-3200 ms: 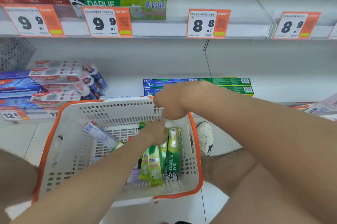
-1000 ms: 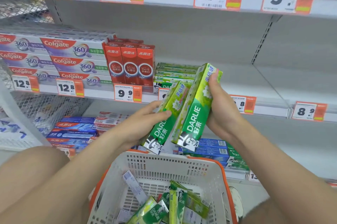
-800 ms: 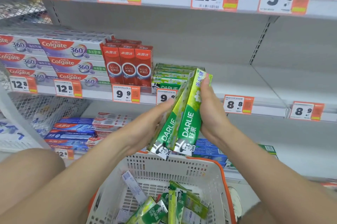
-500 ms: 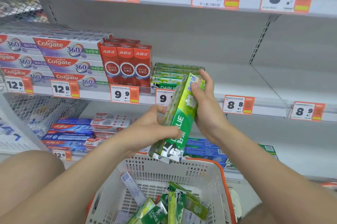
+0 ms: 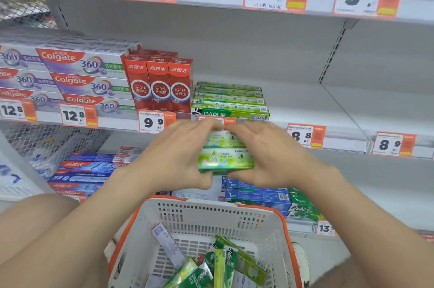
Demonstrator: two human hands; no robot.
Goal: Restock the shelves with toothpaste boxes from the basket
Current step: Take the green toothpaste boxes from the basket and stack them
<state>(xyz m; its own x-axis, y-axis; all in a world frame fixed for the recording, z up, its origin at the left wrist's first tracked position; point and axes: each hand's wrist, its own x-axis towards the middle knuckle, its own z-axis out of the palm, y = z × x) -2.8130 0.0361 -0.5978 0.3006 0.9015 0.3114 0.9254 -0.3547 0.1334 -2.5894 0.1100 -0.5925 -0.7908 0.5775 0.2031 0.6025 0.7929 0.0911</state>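
Fingers: the left fingers (image 5: 195, 128) and right fingers (image 5: 249, 129) curl over the top of a pair of green cartons, and the thumbs are tucked beneath them.
Left hand: the left hand (image 5: 178, 154) clasps the left end of the held boxes (image 5: 225, 154).
Right hand: the right hand (image 5: 270, 154) clasps the right end, its palm covering that end.
Held boxes: two green cartons lie crosswise, one on the other. They are in the air above the basket (image 5: 211, 211), just in front of the shelf lip and below the matching stock.
Darlie stack: the Darlie stack (image 5: 230, 102) lies flat, several cartons high, just right of the upright red boxes (image 5: 159, 85).
Shelf: the shelf (image 5: 305, 104) is bare grey board to the right of the green stack.
Basket contents: the loose boxes (image 5: 223, 264) lie in a jumble at the bottom. Most are green, with at least one pale carton among them; the exact count is unclear.
Done: some green stock already sits on the shelf, so the restocking seems well begun.
Left: the pair in hand is not yet placed and several cartons wait in the basket, so I judge the task roughly partway.
Next: likely lifting the pair level onto or beside the green stack.
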